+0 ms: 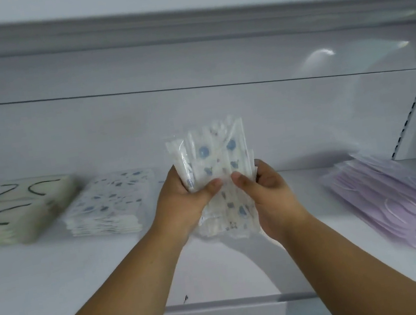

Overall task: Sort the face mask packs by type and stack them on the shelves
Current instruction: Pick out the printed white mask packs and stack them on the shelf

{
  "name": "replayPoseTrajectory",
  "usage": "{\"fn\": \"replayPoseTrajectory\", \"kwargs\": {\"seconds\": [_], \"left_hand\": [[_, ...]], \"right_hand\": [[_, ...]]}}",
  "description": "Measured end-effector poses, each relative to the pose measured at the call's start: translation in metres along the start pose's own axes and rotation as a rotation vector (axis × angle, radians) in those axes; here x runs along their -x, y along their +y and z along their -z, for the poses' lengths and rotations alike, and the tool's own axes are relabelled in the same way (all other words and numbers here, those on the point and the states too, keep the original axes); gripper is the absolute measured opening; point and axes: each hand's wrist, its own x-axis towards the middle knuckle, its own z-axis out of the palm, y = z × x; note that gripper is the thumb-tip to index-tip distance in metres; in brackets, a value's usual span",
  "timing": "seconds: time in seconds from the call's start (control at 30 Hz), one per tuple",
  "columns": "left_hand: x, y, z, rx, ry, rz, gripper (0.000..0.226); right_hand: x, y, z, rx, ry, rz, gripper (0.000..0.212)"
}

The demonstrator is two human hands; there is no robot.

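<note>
blue-print mask packs (217,172), upright above shelf (57,274)

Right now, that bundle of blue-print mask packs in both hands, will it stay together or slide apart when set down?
The bundle looks floppy: its lower end sags below the left hand and right hand. Glossy clear wrappers probably slip, and the top edges already fan unevenly. Likely light.

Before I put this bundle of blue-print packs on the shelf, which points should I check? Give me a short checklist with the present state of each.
1. Grip: left hand and right hand both hold the bundle of blue-print packs: ok.
2. Matching pile present: blue-print stack lies on the shelf: ok.
3. Bundle squared: the packs are fanned unevenly: not ok.
4. All packs in the bundle are one type: cannot tell.
5. Neighbours apart: cream stack and purple stack lie to the sides: ok.
</note>
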Motion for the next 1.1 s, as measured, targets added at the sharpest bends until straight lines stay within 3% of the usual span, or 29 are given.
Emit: {"fn": "replayPoseTrajectory", "kwargs": {"seconds": [0.13,0.27,0.4,0.53,0.63,0.73,0.87,0.97,1.1], "left_hand": [[0.005,-0.016,0.01,-0.003,0.06,0.055,0.045],[0.017,-0.024,0.001,0.009,0.077,0.046,0.033],[0.014,-0.018,-0.003,-0.024,0.211,-0.012,0.021],[0.018,-0.023,-0.001,-0.05,0.225,0.004,0.019],[0.016,-0.029,0.005,-0.096,0.29,0.018,0.012],[0.007,-0.026,0.014,-0.167,0.395,0.002,0.026],[-0.008,-0.016,0.027,-0.27,0.544,-0.05,0.023],[-0.013,-0.014,0.021,-0.262,0.494,-0.024,0.016],[-0.012,-0.015,-0.002,-0.158,0.338,0.039,0.016]], "right_hand": [[0.007,0.016,-0.001,0.08,-0.006,-0.008,0.045],[0.009,0.021,-0.003,0.135,0.03,0.016,0.032],[0.006,0.015,-0.006,0.16,0.024,0.088,0.032],[0.009,0.024,0.002,0.145,0.023,0.0,0.023],[0.007,0.023,0.007,0.093,0.113,-0.006,0.016],[0.0,0.017,0.014,0.048,0.223,0.025,0.015],[-0.011,0.01,0.025,-0.075,0.299,0.043,0.018],[-0.013,0.008,0.025,-0.153,0.207,-0.033,0.018],[-0.013,0.016,0.011,-0.051,0.117,-0.067,0.017]]}}
